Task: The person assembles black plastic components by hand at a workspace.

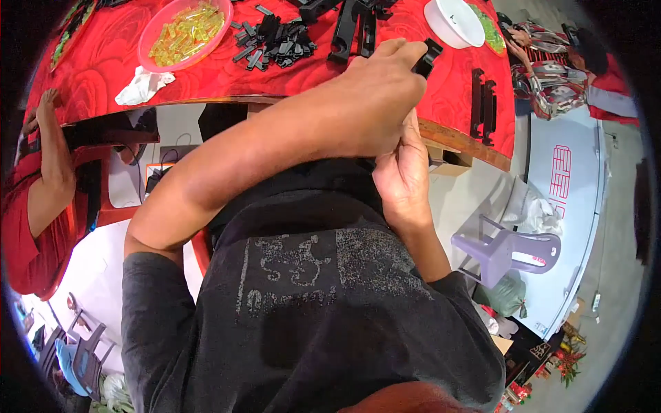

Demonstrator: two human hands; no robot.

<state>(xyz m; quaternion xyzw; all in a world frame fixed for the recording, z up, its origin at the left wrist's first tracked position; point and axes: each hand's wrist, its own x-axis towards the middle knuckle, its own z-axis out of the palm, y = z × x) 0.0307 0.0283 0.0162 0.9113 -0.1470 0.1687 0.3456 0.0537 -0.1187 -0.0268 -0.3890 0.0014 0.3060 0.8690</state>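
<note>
My left hand (389, 86) reaches across to the right at the table's edge, its fingers closed round a black plastic part (428, 58). One end of that part sticks out past the fingers; the rest is covered by the hand. Close below it is my right hand (405, 168), palm turned up, with its fingers mostly hidden behind the left hand. Whether the right hand also grips the part does not show. Beyond my hands lie long black plastic housings (354, 31) and a heap of small black clips (279, 43). Two long black strips (483, 107) rest to the right.
The table wears a red patterned cloth (200, 86). On it are a pink bowl of yellow pieces (146, 51), a crumpled white tissue (143, 87) and a white bowl (460, 26). A person in red (45, 199) sits left. A purple stool (506, 251) stands right.
</note>
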